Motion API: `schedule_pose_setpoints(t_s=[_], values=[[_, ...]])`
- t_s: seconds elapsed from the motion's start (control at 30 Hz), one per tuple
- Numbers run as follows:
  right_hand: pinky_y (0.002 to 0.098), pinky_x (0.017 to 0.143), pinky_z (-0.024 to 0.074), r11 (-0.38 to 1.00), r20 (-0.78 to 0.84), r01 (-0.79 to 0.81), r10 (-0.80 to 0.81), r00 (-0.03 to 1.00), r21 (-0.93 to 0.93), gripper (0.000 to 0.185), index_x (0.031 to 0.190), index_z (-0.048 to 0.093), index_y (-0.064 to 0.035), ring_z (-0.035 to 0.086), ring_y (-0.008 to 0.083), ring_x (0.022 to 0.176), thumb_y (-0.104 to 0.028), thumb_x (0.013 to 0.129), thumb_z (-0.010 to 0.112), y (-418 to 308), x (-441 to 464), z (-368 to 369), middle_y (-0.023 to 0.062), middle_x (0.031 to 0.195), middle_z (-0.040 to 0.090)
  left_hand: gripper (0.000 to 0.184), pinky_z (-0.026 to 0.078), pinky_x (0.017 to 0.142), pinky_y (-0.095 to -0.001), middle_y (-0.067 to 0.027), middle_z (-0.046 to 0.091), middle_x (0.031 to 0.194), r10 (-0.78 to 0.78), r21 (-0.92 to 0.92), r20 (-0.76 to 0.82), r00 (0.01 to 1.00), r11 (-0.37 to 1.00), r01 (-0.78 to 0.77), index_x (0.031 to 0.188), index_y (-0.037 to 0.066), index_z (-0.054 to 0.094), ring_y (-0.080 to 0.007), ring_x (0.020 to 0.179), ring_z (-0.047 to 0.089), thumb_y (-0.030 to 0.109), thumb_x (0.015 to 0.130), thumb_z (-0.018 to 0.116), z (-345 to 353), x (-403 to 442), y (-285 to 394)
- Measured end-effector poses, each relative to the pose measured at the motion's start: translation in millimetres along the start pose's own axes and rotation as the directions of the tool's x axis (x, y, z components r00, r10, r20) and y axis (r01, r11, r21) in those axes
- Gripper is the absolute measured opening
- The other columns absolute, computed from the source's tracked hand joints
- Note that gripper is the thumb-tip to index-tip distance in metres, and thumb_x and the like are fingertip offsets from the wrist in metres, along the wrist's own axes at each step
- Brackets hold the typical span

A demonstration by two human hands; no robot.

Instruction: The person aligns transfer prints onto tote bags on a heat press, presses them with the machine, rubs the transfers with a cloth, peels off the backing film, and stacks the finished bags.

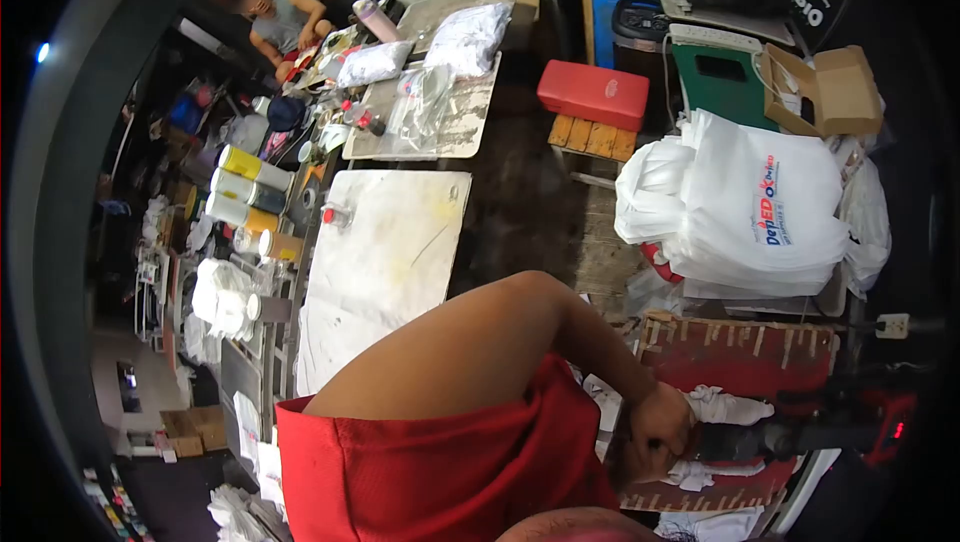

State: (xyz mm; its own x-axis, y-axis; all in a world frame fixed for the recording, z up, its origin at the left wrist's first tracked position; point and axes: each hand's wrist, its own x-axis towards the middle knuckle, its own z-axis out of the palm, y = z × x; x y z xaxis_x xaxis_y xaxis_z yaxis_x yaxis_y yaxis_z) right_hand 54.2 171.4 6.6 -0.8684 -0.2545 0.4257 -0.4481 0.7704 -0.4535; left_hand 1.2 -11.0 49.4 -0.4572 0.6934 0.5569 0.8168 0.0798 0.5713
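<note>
My left arm bends across the lower middle from a red sleeve. At its end, my left hand [664, 424] has its fingers curled down, and what they hold is hidden. It is beside a dark clamp-like device [760, 439] with white cloth [728, 405] around it, over a red board [735, 362] with taped, worn edges. My right hand cannot be made out; only a patch of skin shows at the bottom edge.
White printed plastic bags [745, 207] are stacked beyond the board. A red case [593, 94] rests on a wooden stool [590, 138]. An open cardboard box [845, 92] stands behind. Left are a pale board [385, 242] and several jars [250, 170]. Another person [285, 27] sits far left.
</note>
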Motion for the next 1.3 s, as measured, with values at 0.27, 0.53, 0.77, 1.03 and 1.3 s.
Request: schedule_pose_setpoints(t_s=[0.27, 0.53, 0.77, 1.03, 1.3], values=[[0.0435, 0.072, 0.055, 0.979, 0.041, 0.0, 0.009, 0.999, -0.204, 0.029, 0.092, 0.071, -0.0081, 0.067, 0.0324, 0.084, -0.019, 0.065, 0.075, -20.8, -27.2, -7.4, 0.0136, 0.092, 0.069, 0.058, 0.052, 0.088, -0.0465, -0.0136, 0.065, 0.113, -0.053, -0.151, 0.096, 0.994, 0.986, 0.067, 0.119, 0.01, 0.061, -0.035, 0.105, 0.063, 0.051, 0.08, 0.072, -6.6, 6.8, 4.5], [0.0446, 0.068, 0.0529, 0.966, -0.089, -0.245, 0.238, 0.967, -0.084, 0.014, 0.081, 0.069, -0.0098, 0.067, 0.0327, 0.071, -0.021, 0.075, 0.074, -64.7, 22.2, -38.9, 0.0108, 0.075, 0.068, 0.04, 0.043, 0.097, -0.049, -0.016, 0.056, 0.125, -0.022, 0.028, -0.072, 0.997, 0.999, 0.024, 0.118, 0.007, 0.064, -0.0367, 0.113, 0.054, 0.033, 0.089, 0.071, -31.8, 50.0, 10.9], [0.0397, 0.067, 0.0517, 0.97, -0.136, -0.225, 0.212, 0.968, -0.089, 0.022, 0.068, 0.066, -0.0079, 0.065, 0.0278, 0.068, -0.023, 0.083, 0.07, -70.1, 18.6, -39.3, 0.0085, 0.068, 0.064, 0.06, 0.041, 0.099, -0.0533, -0.0283, 0.049, 0.128, -0.331, 0.186, -0.324, 0.886, 0.896, 0.403, 0.132, -0.003, 0.046, -0.0462, 0.116, 0.049, 0.038, 0.093, 0.066, -5.5, 128.6, -17.1], [0.0432, 0.088, 0.0531, 0.936, 0.014, -0.341, 0.344, 0.939, -0.087, 0.053, 0.104, 0.066, -0.002, 0.063, 0.0341, 0.106, -0.051, 0.085, 0.068, -94.6, 12.4, -20.6, 0.0178, 0.11, 0.066, 0.079, 0.044, 0.099, -0.0512, -0.0296, 0.052, 0.125, -0.568, 0.052, -0.352, 0.744, 0.782, 0.622, 0.129, -0.005, 0.044, -0.0474, 0.117, 0.051, 0.054, 0.085, 0.072, -1.5, 128.8, -30.0], [0.0418, 0.083, 0.0537, 0.93, 0.048, -0.351, 0.358, 0.933, -0.114, 0.061, 0.104, 0.066, -0.0001, 0.062, 0.0301, 0.099, -0.056, 0.081, 0.07, -98.6, 24.1, -15.9, 0.0143, 0.102, 0.065, 0.074, 0.045, 0.098, -0.0496, -0.0264, 0.057, 0.121, -0.701, -0.097, -0.347, 0.623, 0.688, 0.72, 0.124, -0.002, 0.044, -0.0427, 0.119, 0.052, 0.051, 0.083, 0.076, -3.5, 127.7, -33.5]])
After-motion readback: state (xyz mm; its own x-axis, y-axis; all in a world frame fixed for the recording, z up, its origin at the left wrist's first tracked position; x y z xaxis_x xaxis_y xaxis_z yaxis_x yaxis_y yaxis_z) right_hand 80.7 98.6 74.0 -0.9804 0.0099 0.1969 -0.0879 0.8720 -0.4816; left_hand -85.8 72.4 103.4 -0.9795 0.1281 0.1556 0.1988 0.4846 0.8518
